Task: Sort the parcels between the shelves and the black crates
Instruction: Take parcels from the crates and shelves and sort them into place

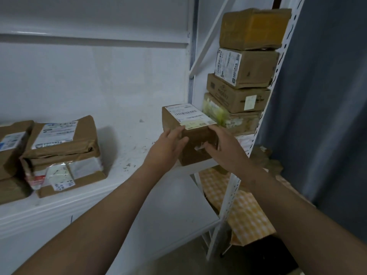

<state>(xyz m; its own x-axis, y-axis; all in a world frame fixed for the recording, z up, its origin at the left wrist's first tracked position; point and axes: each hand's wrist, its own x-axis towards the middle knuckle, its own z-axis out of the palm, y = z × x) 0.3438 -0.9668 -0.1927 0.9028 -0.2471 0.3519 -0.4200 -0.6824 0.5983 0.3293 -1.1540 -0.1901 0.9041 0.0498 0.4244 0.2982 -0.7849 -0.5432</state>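
A person sorting parcels stands at a white shelf [129, 151], both arms stretched to its right-hand end, where a single brown cardboard parcel [198, 135] sits near the front edge, just beside the perforated upright [228, 195] that divides this bay from the next. In that neighbouring bay a stack of worn cartons [242, 76] rises close to the parcel's right side, while a pile of taped parcels [63, 151] lies well apart at the shelf's left end. A yellow checked cloth [244, 211] shows on the level below. The step in hand appears to be taking this one parcel off the shelf or settling it there; the picture alone cannot say which, nor whether its base is touching the shelf or just clear of it. The parcel is held between the two hands. The left hand [168, 143] lies against the near left face with fingers fairly straight, and the right hand [224, 149] wraps the near right corner with fingers bent onto the front. The grip sits low on the near end, so most of the parcel extends beyond it toward the wall. The white shipping label [190, 116] on top is uncovered. No black crate is plainly in view. Any move to one would likely call for drawing the parcel straight back, clear of the cartons, then turning away from the shelf.
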